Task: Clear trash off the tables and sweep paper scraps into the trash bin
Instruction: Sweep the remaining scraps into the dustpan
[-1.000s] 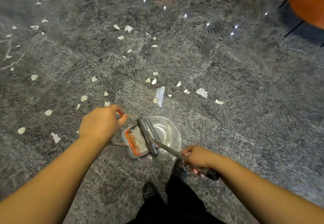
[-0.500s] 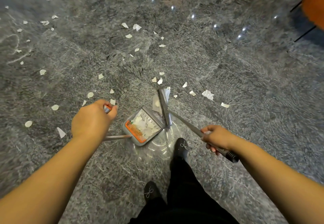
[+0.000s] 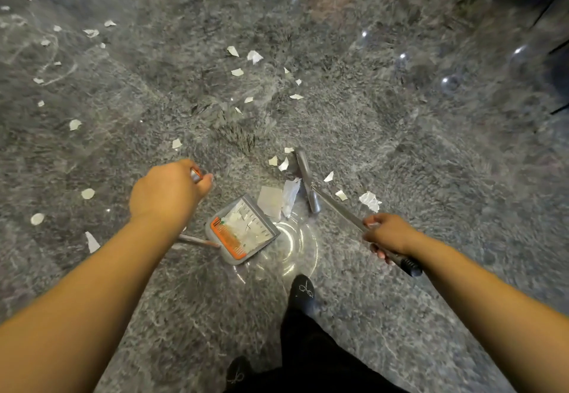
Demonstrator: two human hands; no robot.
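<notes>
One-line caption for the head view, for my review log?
Left hand holds the dustpan handle while right hand grips the broom, paper scraps at the pan's mouth.

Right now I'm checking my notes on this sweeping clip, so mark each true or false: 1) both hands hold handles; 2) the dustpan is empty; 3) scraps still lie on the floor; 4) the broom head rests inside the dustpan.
1) True: the left hand grips the grey dustpan's long handle and the right hand grips the metal broom handle.
2) False: the grey dustpan with orange comb already holds white paper scraps.
3) True: many white paper scraps lie on the grey marbled floor.
4) False: the grey broom head is on the floor beyond the dustpan.
</notes>
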